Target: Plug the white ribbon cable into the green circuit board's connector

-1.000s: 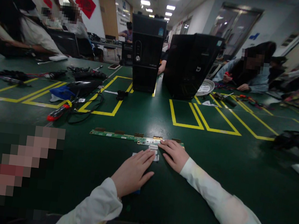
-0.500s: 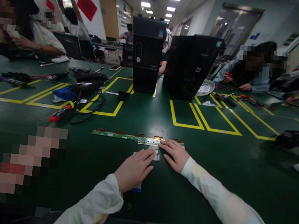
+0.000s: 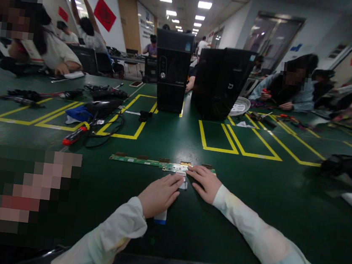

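A long, narrow green circuit board lies across the green table in front of me, with brown and gold tabs along its far edge. Under my left hand runs a white flat ribbon cable with a blue end; the palm hides its middle. My left fingers lie stretched over the cable near the board's connector, the thumb held apart. My right hand rests with fingers spread, its fingertips on the right part of the board beside the connector. The contact under the left fingertips is hidden.
Two black computer towers stand at the table's middle. Left lie a red-black screwdriver, cables and a blue item. Yellow tape marks rectangles. A white basket stands behind. People sit around; a blurred-out patch covers the lower left.
The view has tilted and shifted slightly. My left hand has shifted a little up the cable, so more of its blue end shows. My right hand stays on the board.
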The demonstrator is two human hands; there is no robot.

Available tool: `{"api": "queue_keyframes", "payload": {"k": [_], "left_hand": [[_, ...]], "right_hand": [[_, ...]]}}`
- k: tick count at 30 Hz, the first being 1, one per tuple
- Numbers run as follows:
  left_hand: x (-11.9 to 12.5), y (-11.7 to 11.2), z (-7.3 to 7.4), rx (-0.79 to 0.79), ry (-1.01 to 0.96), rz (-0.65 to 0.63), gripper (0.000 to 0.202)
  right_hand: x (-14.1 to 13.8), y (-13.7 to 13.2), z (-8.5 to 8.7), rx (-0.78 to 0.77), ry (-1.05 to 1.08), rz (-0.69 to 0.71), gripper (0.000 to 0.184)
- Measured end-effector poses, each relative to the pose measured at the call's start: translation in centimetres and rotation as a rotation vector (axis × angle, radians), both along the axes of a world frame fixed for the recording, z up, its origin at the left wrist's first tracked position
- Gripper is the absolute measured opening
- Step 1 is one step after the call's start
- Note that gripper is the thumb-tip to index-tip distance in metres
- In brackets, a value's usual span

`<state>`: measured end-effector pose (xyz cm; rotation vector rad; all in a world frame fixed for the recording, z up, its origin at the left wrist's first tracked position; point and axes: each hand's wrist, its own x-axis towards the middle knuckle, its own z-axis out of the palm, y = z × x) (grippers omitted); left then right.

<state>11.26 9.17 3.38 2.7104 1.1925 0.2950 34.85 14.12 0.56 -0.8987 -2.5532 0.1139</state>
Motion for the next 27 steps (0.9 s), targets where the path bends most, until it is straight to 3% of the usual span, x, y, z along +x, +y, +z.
{"api": "queue_keyframes", "payload": {"k": [15,21,27], "left_hand": [[0.6,-0.4,-0.4,-0.019,-0.056,0.074,0.045],[-0.9,-0.3,1.2,-0.023,-0.125,0.063,0.048],[-3.8,-3.4,1.4,-0.005,-0.130,0.083,0.046]], "right_hand": [[-0.2,-0.1,0.0,0.016,0.011,-0.011,0.042],[-0.2,0.0,-0.4,0.021,-0.017,-0.028,0.043],[-0.2,0.0,-0.4,0.020,-0.018,-0.032,0.042]]}}
